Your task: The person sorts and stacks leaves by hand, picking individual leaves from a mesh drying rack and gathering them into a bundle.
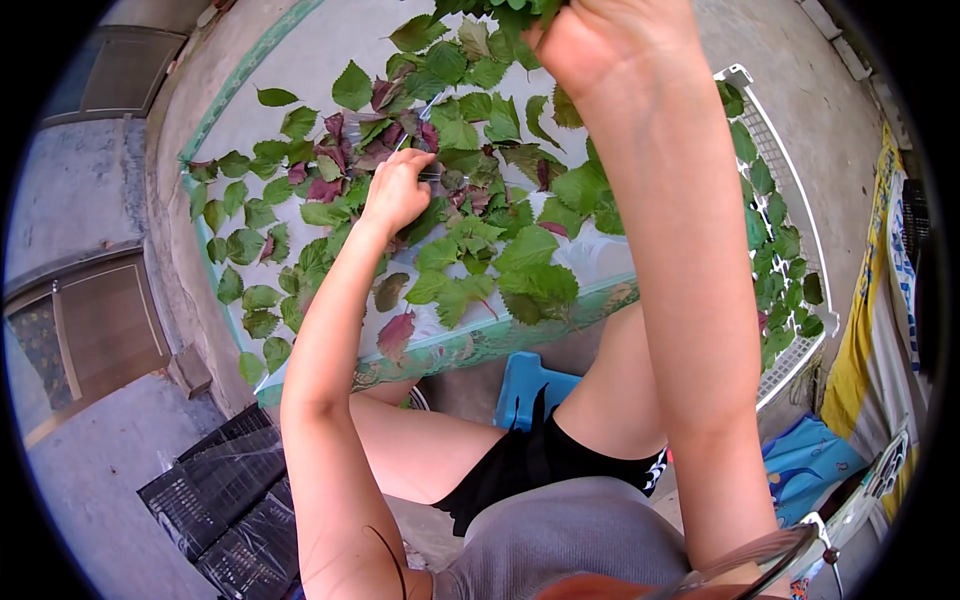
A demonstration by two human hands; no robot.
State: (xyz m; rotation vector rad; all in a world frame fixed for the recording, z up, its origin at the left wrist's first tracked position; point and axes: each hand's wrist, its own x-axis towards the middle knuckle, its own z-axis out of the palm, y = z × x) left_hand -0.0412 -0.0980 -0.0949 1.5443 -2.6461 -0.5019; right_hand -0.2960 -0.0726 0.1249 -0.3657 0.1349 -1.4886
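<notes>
Green perilla leaves, some with purple undersides, lie spread over a pale sheet with a green lace border. My left hand reaches into the middle of them, its fingers curled down beside purple leaves and a bit of clear plastic. What those fingers pinch, if anything, is hidden. At the top edge my right hand is raised with the wrist bent. A bunch of green leaves shows at its fingers, which are partly cut off by the frame.
A white plastic rack holding more leaves stands at the right. Below the sheet is a blue stool. Black crates wrapped in plastic sit at lower left, and a yellow-and-white sack at far right.
</notes>
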